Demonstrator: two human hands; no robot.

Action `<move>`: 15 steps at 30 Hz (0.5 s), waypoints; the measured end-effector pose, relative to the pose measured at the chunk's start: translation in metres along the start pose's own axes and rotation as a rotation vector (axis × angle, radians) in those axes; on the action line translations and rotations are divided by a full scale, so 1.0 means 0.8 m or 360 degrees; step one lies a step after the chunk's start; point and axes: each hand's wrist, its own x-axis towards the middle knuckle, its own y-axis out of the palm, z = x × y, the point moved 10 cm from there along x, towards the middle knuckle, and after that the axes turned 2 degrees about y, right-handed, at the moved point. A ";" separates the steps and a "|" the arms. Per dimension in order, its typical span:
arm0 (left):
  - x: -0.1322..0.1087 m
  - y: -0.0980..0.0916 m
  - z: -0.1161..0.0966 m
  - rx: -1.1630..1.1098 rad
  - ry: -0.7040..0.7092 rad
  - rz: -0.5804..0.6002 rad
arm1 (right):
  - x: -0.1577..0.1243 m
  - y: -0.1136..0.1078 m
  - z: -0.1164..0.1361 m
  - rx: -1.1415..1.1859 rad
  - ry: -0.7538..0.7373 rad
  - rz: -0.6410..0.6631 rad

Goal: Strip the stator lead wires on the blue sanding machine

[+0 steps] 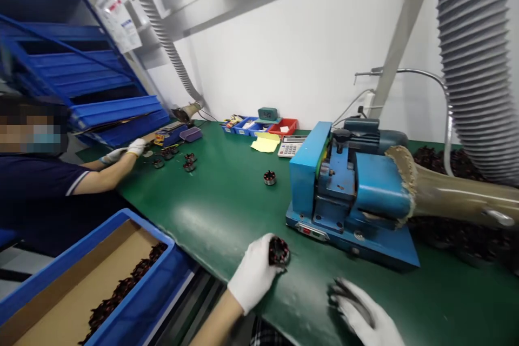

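My left hand (254,270), in a white glove, is closed around a motor stator (279,252), a dark ring with reddish copper windings. It holds the stator just above the green bench, left of the blue belt machine (344,189). My right hand (363,311), in a white glove with blackened fingertips, is over the bench's front part, below the machine. Its fingers are loosely stretched and somewhat blurred, and no object shows in them. Another stator (270,177) stands alone on the bench, left of the machine.
A blue bin (174,248) with several stators in it stands at the left front. A co-worker's gloved hands (135,147) are beside more stators (189,162). A calculator (291,147), yellow paper (265,142) and small trays lie behind. Stators are piled beneath the machine's duct (458,192).
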 end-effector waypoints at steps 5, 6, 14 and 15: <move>-0.052 0.057 -0.066 -0.0582 -0.0007 0.0062 | -0.001 0.017 0.032 0.0241 -0.0087 -0.0110; -0.056 0.067 -0.079 -0.0812 -0.0047 0.0126 | -0.003 0.016 0.037 0.0245 -0.0065 -0.0084; -0.075 0.092 -0.178 -0.2244 -0.0248 0.0749 | -0.049 -0.024 0.076 0.0343 0.0005 0.0066; -0.076 0.088 -0.184 -0.2220 -0.0218 0.0772 | -0.050 -0.027 0.076 0.0473 0.0046 0.0105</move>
